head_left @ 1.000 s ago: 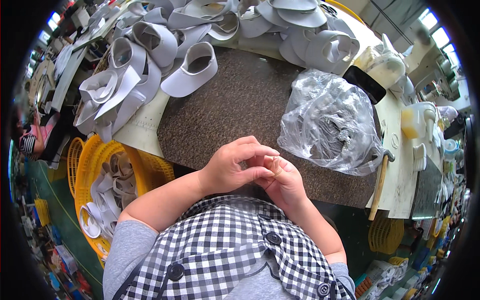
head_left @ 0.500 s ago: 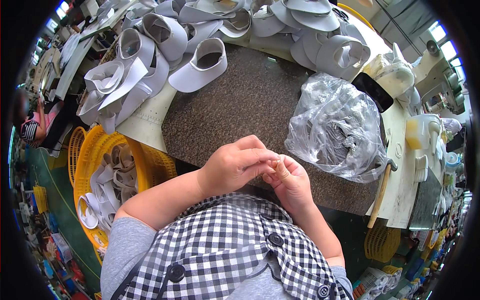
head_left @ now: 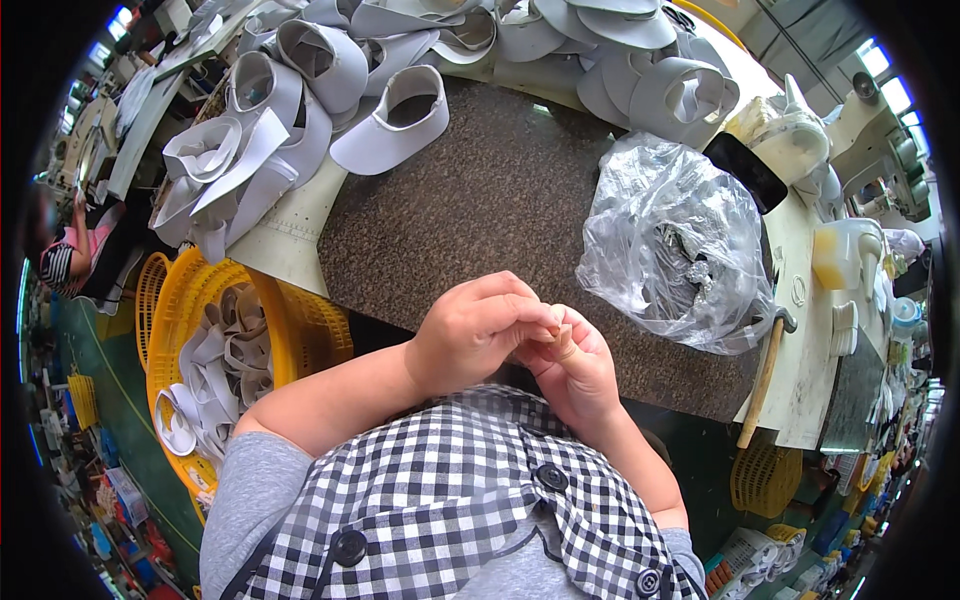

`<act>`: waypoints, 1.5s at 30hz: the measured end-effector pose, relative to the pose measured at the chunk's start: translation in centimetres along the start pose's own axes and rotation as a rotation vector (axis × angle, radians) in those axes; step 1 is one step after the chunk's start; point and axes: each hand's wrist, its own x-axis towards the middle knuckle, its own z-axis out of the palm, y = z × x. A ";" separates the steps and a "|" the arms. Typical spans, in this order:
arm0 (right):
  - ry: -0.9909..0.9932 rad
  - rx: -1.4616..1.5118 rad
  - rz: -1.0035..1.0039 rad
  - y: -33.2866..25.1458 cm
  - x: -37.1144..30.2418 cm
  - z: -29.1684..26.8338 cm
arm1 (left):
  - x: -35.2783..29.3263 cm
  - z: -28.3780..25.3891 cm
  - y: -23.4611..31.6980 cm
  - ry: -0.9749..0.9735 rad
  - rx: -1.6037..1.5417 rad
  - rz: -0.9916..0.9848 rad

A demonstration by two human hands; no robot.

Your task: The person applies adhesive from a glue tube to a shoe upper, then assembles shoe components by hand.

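Observation:
My left hand (head_left: 478,328) and my right hand (head_left: 578,372) meet in front of my body, just off the near edge of the dark stone slab (head_left: 440,220). The left fingers are closed in a pinch against the right thumb and fingertips. A small tan strip (head_left: 564,345) shows at the right thumb; I cannot make out its kind or whether the fingers grip it. Beyond my right hand lies a crumpled clear plastic bag (head_left: 650,215) with small silvery bits inside. The nearest white sun visor (head_left: 385,148) rests at the slab's far left edge.
Several white visors (head_left: 320,70) pile up along the far side. A yellow basket (head_left: 310,325) at my left holds white and beige strips. On the right are a black phone (head_left: 745,172), a hammer (head_left: 765,380), a brush (head_left: 845,328) and a bottle of yellowish liquid (head_left: 838,255).
Both hands stay together, with the right hand turned slightly and lowered. The tan strip at the right thumb shows more plainly. The view has shifted slightly; the bag's folds look different.

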 end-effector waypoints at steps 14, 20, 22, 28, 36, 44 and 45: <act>-0.039 -0.017 -0.048 -0.1 -0.4 -1.4 | 1.1 0.2 0.1 -0.068 -0.111 -0.042; -0.027 -0.144 -0.078 -2.8 -1.3 -1.6 | 3.5 0.2 0.7 -0.212 -0.082 0.025; -0.006 -0.441 -0.254 -4.8 -2.3 -1.3 | 5.2 0.6 1.4 -0.291 -0.115 0.016; 0.398 -0.690 -0.836 -10.2 -4.8 -5.1 | 12.4 5.7 2.8 -0.486 0.046 0.078; 0.686 -0.537 -0.913 -7.7 -4.3 -10.0 | 15.3 18.0 -4.4 -0.509 0.503 0.378; 0.678 -0.565 -0.824 -8.0 -4.2 -10.7 | 15.3 13.3 -3.0 -0.346 0.328 0.234; 0.668 -0.575 -0.824 -7.9 -4.2 -10.6 | 15.2 12.2 -2.7 -0.350 0.339 0.231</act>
